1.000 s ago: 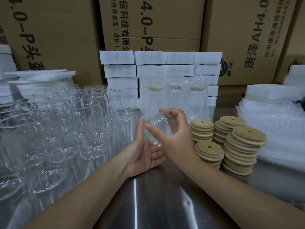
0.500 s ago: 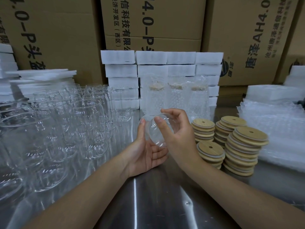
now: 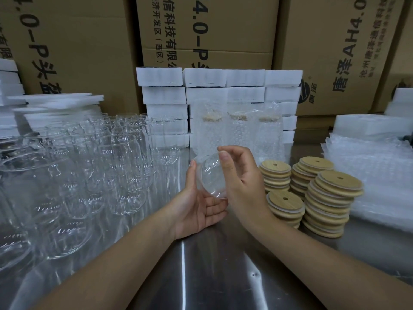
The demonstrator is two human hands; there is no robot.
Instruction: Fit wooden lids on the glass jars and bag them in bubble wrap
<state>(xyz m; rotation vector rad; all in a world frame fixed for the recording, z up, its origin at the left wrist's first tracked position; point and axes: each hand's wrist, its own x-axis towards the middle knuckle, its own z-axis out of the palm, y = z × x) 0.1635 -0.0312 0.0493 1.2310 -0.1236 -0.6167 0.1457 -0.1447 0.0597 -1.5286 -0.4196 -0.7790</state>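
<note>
Head-worn view; forward, downward, close

The glass jar [image 3: 211,177] is clear, smooth and glossy, as are the bare jars [image 3: 120,171] massed at the left. The 4 stacks of lids [image 3: 335,193] are pale matt wood with visible grain. The table [image 3: 201,276] is brushed metal with a soft sheen. The bubble wrap [image 3: 380,175] is clear, dimpled plastic, as it is round the 3 bagged jars [image 3: 239,135]. The white foam blocks [image 3: 163,95] look matt. The cardboard boxes [image 3: 73,41] are brown and matt, printed in black.
</note>
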